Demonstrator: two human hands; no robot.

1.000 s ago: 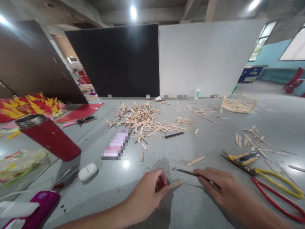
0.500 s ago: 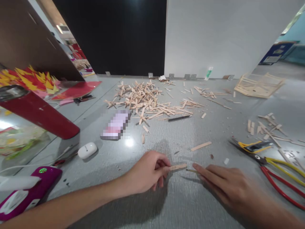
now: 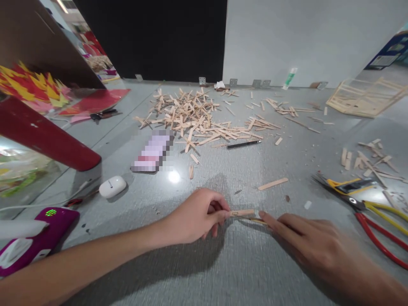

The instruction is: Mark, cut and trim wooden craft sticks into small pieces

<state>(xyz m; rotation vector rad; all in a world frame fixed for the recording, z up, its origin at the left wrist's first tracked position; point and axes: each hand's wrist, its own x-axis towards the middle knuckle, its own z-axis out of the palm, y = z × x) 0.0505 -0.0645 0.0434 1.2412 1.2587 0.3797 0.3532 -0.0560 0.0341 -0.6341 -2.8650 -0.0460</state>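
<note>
Between thumb and fingertips, my left hand [image 3: 199, 219] pinches one end of a flat wooden craft stick [image 3: 244, 213]. A small dark rectangle shows on the stick near my fingers. My right hand [image 3: 302, 242] is closed on a thin, pointed knife-like tool [image 3: 259, 221], its index finger stretched along the top. The tool's handle is hidden under the hand. Its slim dark tip lies just below the stick, close to the left fingertips; whether it touches the wood I cannot tell. Beyond the hands lies a loose craft stick [image 3: 273, 184].
Craft sticks form a pile [image 3: 188, 110] at the back, with a black pen [image 3: 244, 144] before it. Pliers [image 3: 357, 204] and a yellow cutter [image 3: 353, 185] lie right. A phone [image 3: 153, 151], white earbud case [image 3: 112, 187], red bottle [image 3: 47, 131] and purple power bank [image 3: 62, 227] are left.
The knife-like tool has moved left, its tip now beside the craft stick near my left fingers. The whole view has shifted slightly, with the table's things appearing higher.
</note>
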